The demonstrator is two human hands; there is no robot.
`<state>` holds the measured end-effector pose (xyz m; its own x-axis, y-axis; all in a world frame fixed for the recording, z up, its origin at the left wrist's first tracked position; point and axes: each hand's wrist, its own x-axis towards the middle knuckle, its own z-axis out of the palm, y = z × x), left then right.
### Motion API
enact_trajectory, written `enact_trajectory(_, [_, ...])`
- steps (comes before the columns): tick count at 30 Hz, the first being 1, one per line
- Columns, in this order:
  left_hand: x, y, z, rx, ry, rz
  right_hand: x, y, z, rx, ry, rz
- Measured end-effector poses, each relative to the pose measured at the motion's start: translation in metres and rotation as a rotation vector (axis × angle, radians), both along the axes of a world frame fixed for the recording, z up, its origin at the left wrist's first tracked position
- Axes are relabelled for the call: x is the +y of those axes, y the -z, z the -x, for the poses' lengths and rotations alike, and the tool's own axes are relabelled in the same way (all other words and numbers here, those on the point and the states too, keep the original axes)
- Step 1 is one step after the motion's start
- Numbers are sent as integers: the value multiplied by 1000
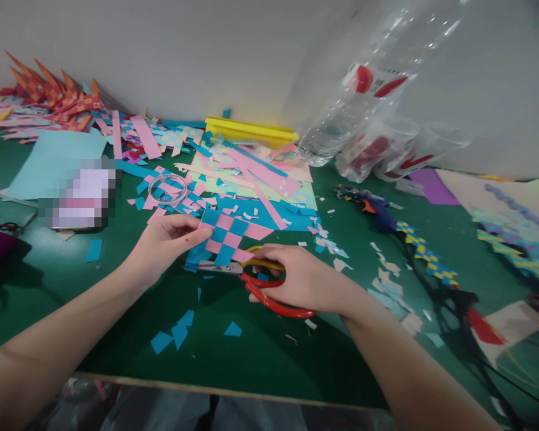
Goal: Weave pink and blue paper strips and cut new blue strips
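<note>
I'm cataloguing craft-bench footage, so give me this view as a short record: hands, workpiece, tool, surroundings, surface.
Left hand: pinches the woven paper piece near its left edge
Right hand: holds scissors
Workpiece: pink-and-blue checkerboard weave, pink ends jutting right
Tool: red and yellow handles, blades pointing left
Behind, right: clear plastic bottle
Surface: green tabletop, blue paper scraps near the front

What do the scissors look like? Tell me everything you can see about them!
The scissors have shiny grey blades that look like metal, and red and yellow handles that look like plastic. The right hand grips the handles and hides part of them. They're over the green table, blades pointing left, along the near edge of the pink-and-blue checked paper. I can't tell how far the blades are open, or whether they touch the paper.
</note>
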<state>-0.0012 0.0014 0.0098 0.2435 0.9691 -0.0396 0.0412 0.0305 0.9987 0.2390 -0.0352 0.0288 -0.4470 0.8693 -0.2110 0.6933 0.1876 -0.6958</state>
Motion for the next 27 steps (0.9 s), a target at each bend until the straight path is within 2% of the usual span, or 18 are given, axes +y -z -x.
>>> enact_trajectory(16, [3, 3, 5, 60, -12, -29, 2, -1, -2, -50, -31, -22])
enact_trajectory(20, [5, 2, 7, 69, -61, -52, 2, 0, -2, -95, -45, -32])
enact_trajectory(27, [15, 4, 10, 66, -165, -71, -1, 1, -3, -28, -37, 7])
